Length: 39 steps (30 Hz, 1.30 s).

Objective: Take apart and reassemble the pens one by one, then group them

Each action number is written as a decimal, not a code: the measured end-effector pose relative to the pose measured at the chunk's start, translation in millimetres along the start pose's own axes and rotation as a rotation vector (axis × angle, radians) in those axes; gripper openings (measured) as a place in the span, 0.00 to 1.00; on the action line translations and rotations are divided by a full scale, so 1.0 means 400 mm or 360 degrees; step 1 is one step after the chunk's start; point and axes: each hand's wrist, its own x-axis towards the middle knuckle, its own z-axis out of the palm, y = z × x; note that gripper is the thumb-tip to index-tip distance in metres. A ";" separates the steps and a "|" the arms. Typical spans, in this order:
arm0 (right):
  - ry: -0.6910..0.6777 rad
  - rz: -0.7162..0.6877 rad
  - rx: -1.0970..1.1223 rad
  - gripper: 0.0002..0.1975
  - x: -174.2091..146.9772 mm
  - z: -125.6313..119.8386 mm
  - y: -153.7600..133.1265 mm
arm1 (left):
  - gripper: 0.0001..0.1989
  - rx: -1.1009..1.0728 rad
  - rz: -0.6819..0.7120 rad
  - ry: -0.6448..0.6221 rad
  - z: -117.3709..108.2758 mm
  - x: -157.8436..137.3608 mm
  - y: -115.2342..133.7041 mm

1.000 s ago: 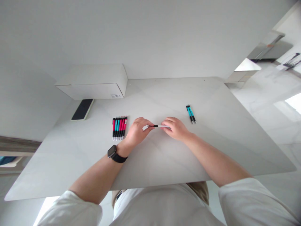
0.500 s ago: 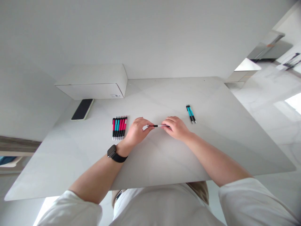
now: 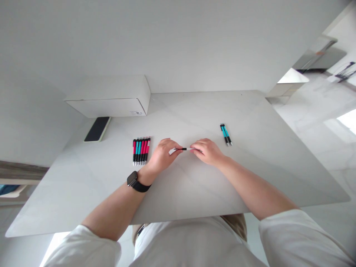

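Over the middle of the table, a pen (image 3: pixel 184 149) lies level between my two hands. My left hand (image 3: pixel 164 152) pinches its left end between thumb and fingertips, where a thin dark tip shows. My right hand (image 3: pixel 207 151) closes its fingers around the other end. The stretch in between is black on the left and thin and whitish on the right; whether these are joined parts I cannot tell. Left of my left hand is a row of several pens (image 3: pixel 141 151), red and teal with black grips. Two teal pens (image 3: pixel 226 134) lie beyond my right hand.
At the back left of the white table (image 3: pixel 178 200) stands a white box (image 3: pixel 108 107), with a dark-screened phone (image 3: pixel 97 129) in front of it. A wall runs along the back edge. A black watch (image 3: pixel 136 181) is on my left wrist.
My right hand has shifted very slightly, its fingertips a touch further left along the pen. My left hand and the pens on the table look the same.
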 end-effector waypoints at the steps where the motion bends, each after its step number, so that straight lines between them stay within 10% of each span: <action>1: -0.0016 0.0011 0.0030 0.10 0.001 0.000 -0.002 | 0.06 0.0006 0.0017 0.0009 0.001 0.000 -0.001; 7: -0.0133 0.0193 0.0276 0.10 0.000 -0.005 -0.007 | 0.06 0.0045 0.0079 0.0055 0.005 -0.002 -0.007; 12: 0.0191 0.0445 0.0538 0.09 0.000 -0.027 0.023 | 0.06 0.0095 -0.0098 0.0142 -0.002 -0.003 -0.003; 22: 0.0485 0.0921 0.2196 0.20 0.021 -0.017 0.040 | 0.10 -0.0065 0.0081 -0.0341 -0.010 -0.001 0.028; 29: 0.0913 0.1109 0.2115 0.23 0.017 -0.024 0.105 | 0.13 0.0037 0.0084 -0.0346 -0.003 -0.005 0.016; 39: 0.0931 0.1081 0.2099 0.20 0.017 -0.018 0.125 | 0.12 0.0058 0.0128 -0.0368 0.007 -0.006 0.010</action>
